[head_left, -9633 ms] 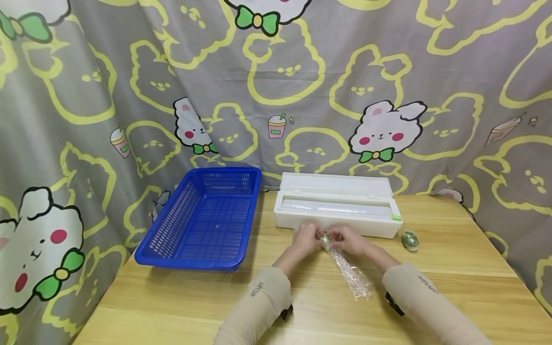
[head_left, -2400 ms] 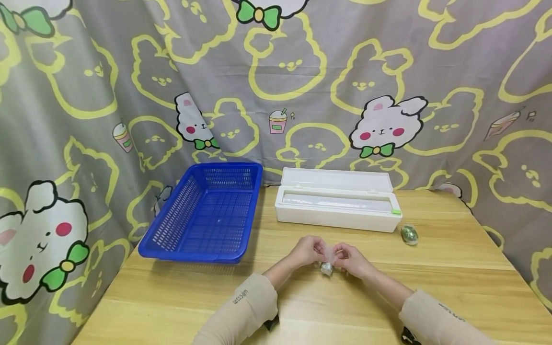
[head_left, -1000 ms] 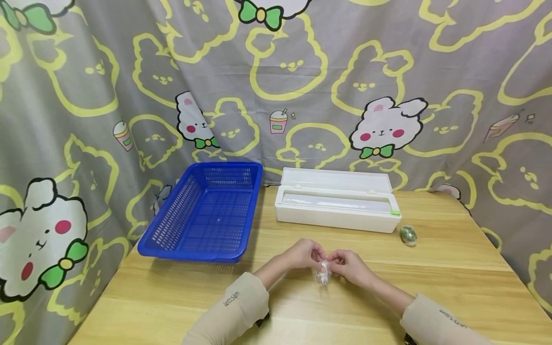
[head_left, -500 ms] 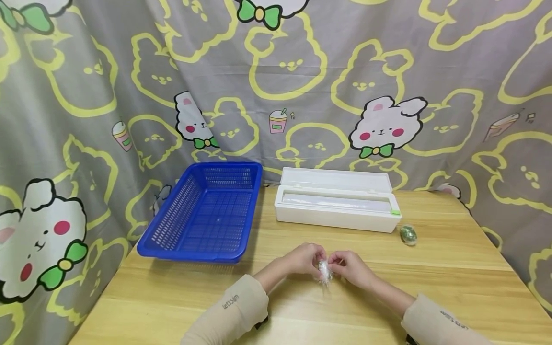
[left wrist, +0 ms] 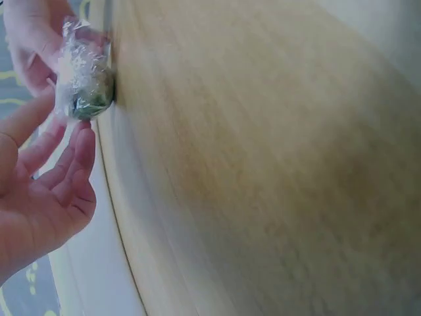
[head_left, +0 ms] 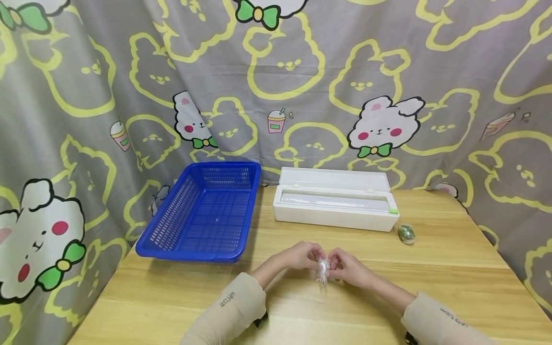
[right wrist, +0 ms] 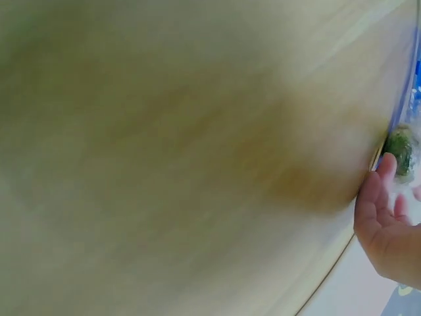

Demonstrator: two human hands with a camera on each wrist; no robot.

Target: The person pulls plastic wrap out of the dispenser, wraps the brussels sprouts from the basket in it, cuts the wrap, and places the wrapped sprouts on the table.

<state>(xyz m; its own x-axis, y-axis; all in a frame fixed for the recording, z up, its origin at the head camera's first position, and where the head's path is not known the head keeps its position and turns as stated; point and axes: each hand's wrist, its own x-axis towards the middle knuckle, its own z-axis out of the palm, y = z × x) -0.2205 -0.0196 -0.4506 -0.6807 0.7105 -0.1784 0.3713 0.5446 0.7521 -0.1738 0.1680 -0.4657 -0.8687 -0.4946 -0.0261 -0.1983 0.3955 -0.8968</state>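
Observation:
A small rounded green item [left wrist: 92, 102], bundled in crinkled clear cling film, sits between both hands just above the table. My left hand [head_left: 304, 256] grips it from the left, its fingertips against the lower end in the left wrist view. From the other side my right hand [head_left: 348, 268] pinches the film; in the right wrist view its fingertips meet the green part. The layers of film hide what kind of item it is. To the right, a second green item wrapped in film [head_left: 406, 234] lies on the table.
Behind the hands stands a white cling film dispenser [head_left: 334, 218], lid raised, a roll inside and a green slider at its right end. A blue plastic basket [head_left: 148, 245] is at the left on the wooden table [head_left: 345, 318]. A patterned curtain [head_left: 241, 67] hangs behind.
Earlier a long loose tail of film trailed from the item; now the film is gathered into a compact bundle. Both hands have come nearer the body, and lately the fingers shift slightly around it.

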